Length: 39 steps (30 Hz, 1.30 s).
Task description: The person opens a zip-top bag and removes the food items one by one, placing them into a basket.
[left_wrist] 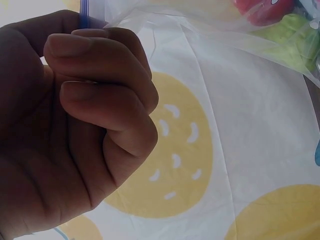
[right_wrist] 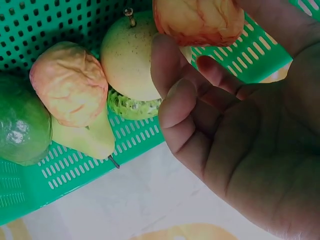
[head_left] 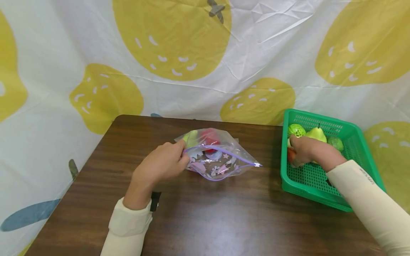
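My left hand (head_left: 161, 163) pinches the left end of a clear zip bag (head_left: 237, 151), its purple-edged mouth parted towards me. Inside the bag lie a red round item (head_left: 210, 138) and a light green item (head_left: 191, 138). In the left wrist view the fingers (left_wrist: 112, 100) are curled, with the purple zip strip (left_wrist: 85, 15) at their tips. My right hand (head_left: 307, 149) reaches into a green basket (head_left: 362, 142). Its thumb and fingers grip a reddish-orange round fruit (right_wrist: 197, 22) at the basket's left side, seen closely in the right wrist view.
Also in the basket are a yellowish round fruit (right_wrist: 130, 55) with a stem, a second reddish-orange fruit (right_wrist: 70, 85), a pear (right_wrist: 87, 135), a dark green fruit (right_wrist: 22, 120) and a bumpy green one (right_wrist: 132, 105). A lemon-print cloth (head_left: 198, 96) hangs behind the brown table (head_left: 208, 220).
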### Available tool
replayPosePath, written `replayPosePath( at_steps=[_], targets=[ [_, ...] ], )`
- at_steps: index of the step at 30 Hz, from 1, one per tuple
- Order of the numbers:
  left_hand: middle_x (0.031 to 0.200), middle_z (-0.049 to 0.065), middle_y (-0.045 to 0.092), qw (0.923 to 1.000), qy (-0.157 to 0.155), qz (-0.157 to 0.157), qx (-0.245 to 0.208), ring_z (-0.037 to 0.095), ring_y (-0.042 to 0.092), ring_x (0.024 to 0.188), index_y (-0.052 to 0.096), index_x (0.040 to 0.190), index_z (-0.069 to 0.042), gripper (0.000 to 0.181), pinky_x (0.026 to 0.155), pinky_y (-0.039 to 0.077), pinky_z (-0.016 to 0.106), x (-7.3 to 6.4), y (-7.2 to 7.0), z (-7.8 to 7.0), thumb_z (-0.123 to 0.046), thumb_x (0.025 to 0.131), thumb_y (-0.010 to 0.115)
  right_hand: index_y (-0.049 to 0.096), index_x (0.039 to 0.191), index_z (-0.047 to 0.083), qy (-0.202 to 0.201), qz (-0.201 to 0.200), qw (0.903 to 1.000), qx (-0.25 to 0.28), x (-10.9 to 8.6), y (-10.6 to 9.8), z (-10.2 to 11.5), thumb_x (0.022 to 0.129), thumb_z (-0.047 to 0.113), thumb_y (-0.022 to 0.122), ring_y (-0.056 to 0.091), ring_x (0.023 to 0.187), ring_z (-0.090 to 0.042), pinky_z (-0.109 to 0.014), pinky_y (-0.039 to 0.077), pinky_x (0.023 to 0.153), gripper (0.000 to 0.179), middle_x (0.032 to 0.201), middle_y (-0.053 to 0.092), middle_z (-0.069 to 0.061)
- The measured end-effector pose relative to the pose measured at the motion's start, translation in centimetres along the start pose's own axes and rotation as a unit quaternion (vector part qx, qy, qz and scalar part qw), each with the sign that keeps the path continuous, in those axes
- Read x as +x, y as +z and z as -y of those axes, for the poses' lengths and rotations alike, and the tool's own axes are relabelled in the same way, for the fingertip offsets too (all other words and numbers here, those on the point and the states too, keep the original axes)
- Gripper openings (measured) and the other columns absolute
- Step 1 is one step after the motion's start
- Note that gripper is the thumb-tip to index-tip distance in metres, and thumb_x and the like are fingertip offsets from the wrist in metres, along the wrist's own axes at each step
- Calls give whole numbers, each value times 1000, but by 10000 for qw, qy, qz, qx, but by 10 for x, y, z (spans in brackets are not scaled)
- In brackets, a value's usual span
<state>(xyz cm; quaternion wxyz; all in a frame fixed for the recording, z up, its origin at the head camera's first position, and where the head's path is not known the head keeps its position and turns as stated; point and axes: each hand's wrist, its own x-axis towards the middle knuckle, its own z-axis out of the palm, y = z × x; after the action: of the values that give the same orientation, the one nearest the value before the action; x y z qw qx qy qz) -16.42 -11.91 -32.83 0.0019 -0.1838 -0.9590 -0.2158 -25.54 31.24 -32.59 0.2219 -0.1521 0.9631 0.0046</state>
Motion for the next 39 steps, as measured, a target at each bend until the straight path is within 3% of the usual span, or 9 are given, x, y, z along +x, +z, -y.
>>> replayPosePath(
  at_steps=[3,8,12,16,25,34,39],
  targets=[
    [66,5,47,10000,10,-28,22,20,46,57,50,82,-9,14,52,38,32,0,1,0,-19,92,47,35,130,-12,56,92,9999,26,1,2,1,78,23,84,57,80,-27,-37,45,67,80,90,61,-13],
    [65,5,47,10000,-4,-40,23,20,46,57,49,81,-9,14,51,38,32,0,2,1,-19,91,48,31,139,-15,67,107,9999,-70,2,7,3,77,25,86,58,93,-31,-38,46,69,92,111,60,-24],
    [65,5,46,10000,-2,-33,7,20,46,57,49,81,-9,14,51,38,32,0,2,1,-19,91,47,30,141,-18,88,160,9997,-159,4,10,5,78,26,86,59,91,-31,-38,47,68,95,105,61,-22],
    [65,4,45,10000,4,-7,-10,19,45,56,49,82,-9,14,50,37,32,0,2,1,-19,91,47,38,134,-17,49,219,9994,-248,5,13,5,79,27,85,58,83,-28,-38,48,67,85,91,60,-13],
    [65,4,46,10000,-26,18,-19,19,46,56,49,82,-9,15,50,38,32,0,1,1,-19,92,47,54,104,1,-58,133,9996,-262,6,14,5,80,26,84,55,75,-23,-35,44,64,46,83,59,-7],
    [65,5,46,10000,30,-26,48,20,47,57,48,81,-9,15,52,39,32,0,1,1,-19,92,48,55,101,2,-12,138,9995,-270,-1,13,5,82,32,82,55,68,-23,-34,43,59,45,79,57,-9],
    [65,5,47,10000,27,-42,53,20,47,57,49,81,-9,15,52,39,32,-1,0,0,-19,92,48,52,93,4,-71,-67,9998,-196,-10,5,8,81,29,82,50,68,-21,-33,40,60,41,77,53,-7]
  ],
)
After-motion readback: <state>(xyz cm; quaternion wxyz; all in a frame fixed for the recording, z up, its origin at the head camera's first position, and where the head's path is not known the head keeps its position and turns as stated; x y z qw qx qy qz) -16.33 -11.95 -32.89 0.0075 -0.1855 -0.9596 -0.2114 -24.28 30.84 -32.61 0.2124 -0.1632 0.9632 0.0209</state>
